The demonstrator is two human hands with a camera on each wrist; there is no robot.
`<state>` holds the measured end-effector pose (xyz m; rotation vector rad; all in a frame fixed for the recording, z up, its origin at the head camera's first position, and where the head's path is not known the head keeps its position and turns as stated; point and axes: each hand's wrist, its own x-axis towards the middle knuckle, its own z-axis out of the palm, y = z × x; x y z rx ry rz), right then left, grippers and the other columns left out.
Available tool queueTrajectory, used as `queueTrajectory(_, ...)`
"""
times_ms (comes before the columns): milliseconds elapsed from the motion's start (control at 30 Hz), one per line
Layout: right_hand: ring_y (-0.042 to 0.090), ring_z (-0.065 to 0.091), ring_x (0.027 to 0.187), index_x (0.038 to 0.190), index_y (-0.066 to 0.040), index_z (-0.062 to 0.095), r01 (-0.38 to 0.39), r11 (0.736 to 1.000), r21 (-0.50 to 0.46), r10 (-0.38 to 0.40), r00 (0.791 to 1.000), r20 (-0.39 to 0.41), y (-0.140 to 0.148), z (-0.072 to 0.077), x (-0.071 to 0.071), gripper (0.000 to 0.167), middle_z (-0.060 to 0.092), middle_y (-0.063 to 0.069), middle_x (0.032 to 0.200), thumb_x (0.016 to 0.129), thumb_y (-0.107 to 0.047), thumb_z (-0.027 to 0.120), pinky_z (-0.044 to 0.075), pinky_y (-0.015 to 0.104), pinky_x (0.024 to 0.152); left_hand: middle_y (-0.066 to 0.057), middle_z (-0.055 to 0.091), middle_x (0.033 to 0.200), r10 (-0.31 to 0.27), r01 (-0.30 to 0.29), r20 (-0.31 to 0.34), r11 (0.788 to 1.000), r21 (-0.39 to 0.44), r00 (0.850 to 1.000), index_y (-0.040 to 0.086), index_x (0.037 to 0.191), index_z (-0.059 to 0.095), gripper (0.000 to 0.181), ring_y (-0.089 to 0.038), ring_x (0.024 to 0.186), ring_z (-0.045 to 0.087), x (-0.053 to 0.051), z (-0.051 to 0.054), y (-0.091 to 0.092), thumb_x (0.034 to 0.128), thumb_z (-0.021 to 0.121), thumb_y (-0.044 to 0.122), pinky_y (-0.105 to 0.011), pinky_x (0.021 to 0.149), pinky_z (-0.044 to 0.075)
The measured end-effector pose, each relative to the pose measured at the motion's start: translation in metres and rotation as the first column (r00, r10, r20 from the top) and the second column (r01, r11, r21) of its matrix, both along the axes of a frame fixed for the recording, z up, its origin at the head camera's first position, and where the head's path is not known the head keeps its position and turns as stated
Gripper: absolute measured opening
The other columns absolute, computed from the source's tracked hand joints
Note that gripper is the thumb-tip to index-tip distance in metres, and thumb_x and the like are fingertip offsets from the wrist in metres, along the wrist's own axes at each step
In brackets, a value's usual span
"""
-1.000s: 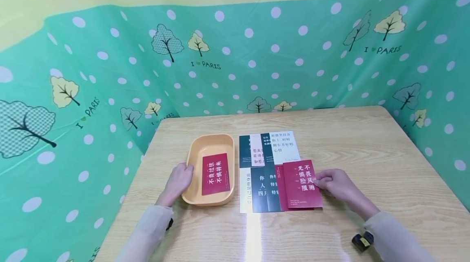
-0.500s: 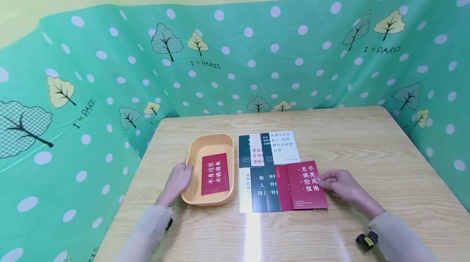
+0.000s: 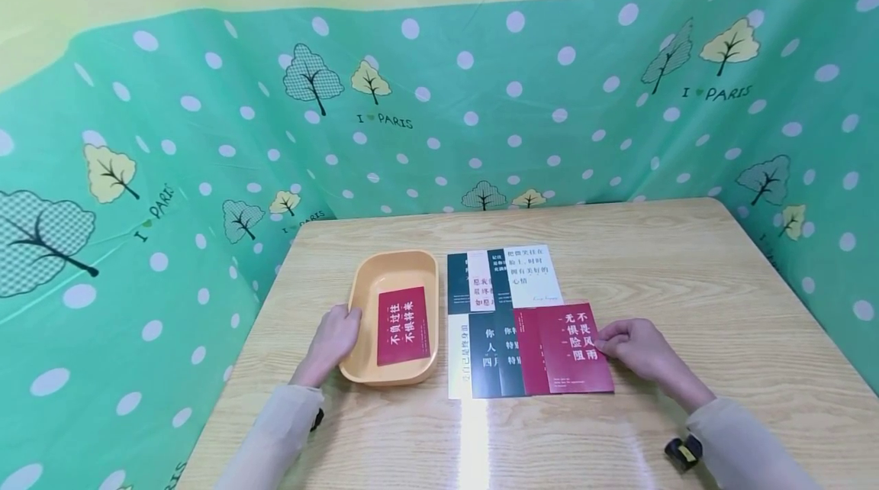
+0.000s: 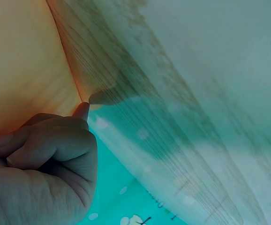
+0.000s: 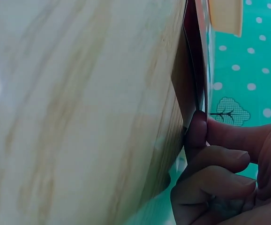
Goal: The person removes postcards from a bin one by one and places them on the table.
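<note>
With its fingers curled over the rim, the left hand point(image 3: 334, 339) grips the near left side of a peach plastic bin point(image 3: 429, 276). A red card with white lettering point(image 3: 401, 352) lies flat inside the bin. The right hand point(image 3: 635, 349) pinches the right edge of another red card point(image 3: 584, 368) between thumb and forefinger. That card overlaps a red card point(image 3: 532, 368) just to its left. In the right wrist view the thumb and finger point(image 5: 199, 129) hold the card edge just above the tabletop.
Left of the red cards, green cards point(image 3: 484, 375) and a white card point(image 3: 458, 368) overlap in a row. Behind them lies a second row with a pink card point(image 3: 481, 269) and a white card point(image 3: 536, 288). A polka-dot cloth point(image 3: 439, 93) surrounds the wooden table point(image 3: 687, 269).
The right hand has drawn the pinched red card slightly to the right, so more of the red card under it shows. The left hand and bin have stayed in place.
</note>
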<state>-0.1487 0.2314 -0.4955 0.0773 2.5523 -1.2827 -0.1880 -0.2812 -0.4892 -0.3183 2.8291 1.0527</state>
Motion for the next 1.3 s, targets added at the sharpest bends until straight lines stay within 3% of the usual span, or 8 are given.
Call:
queueTrajectory(133,0.028,0.066,0.097,0.111,0.007,0.072,0.009,1.0,0.026,-0.009,1.0,0.004,-0.0006,0.0009,-0.0004,0.029,0.074,0.008,0.098,0.096,-0.017,0.074,0.05,0.046,0.086,-0.016,0.061,0.08,-0.001,0.001,0.0,1.0,-0.002,1.0,-0.01,0.113,0.061,0.045,-0.023,0.063,0.063,0.0011,0.0009,0.0006,0.1078,0.036,0.026,-0.035,0.054,0.054)
queueTrajectory(333,0.024,0.066,0.09,0.108,0.007,0.073,0.01,0.998,0.054,-0.01,1.0,-0.001,-0.0018,0.0027,-0.0005,0.028,0.074,0.005,0.092,0.096,-0.018,0.076,0.05,0.039,0.079,-0.016,0.061,0.08,-0.001,0.001,0.004,1.0,-0.003,1.0,-0.01,0.115,0.061,0.045,-0.024,0.063,0.063,0.0009,0.0015,0.0008,0.1079,0.035,0.026,-0.035,0.055,0.054)
queueTrajectory(767,0.021,0.062,0.076,0.1,0.005,0.071,-0.02,0.993,0.119,0.025,0.999,-0.035,-0.0063,0.0094,-0.0013,0.021,0.068,0.005,0.082,0.095,-0.016,0.075,0.05,0.036,0.07,-0.016,0.061,0.082,0.001,-0.001,0.012,1.0,0.009,1.0,-0.012,0.121,0.06,0.048,-0.023,0.063,0.063,-0.0006,0.0021,0.0006,0.1088,0.034,0.028,-0.035,0.055,0.055)
queueTrajectory(1067,0.022,0.058,0.073,0.096,0.003,0.07,-0.002,0.99,0.142,0.005,1.0,-0.02,-0.009,0.0089,-0.0007,0.019,0.065,0.006,0.079,0.095,-0.016,0.075,0.049,0.035,0.066,-0.016,0.061,0.08,-0.009,0.009,-0.017,1.0,-0.008,1.0,-0.011,0.113,0.062,0.046,-0.024,0.064,0.063,-0.0015,0.0013,0.0015,0.1078,0.036,0.027,-0.035,0.056,0.055)
queueTrajectory(1300,0.021,0.06,0.071,0.092,0.002,0.07,0.001,0.989,0.147,0.005,0.999,-0.037,-0.0089,0.0071,-0.0007,0.018,0.065,0.005,0.077,0.093,-0.015,0.076,0.049,0.035,0.066,-0.016,0.06,0.08,-0.001,0.001,-0.002,1.0,-0.005,1.0,-0.009,0.112,0.062,0.045,-0.023,0.063,0.062,0.0,0.0003,0.0006,0.1081,0.036,0.027,-0.035,0.055,0.055)
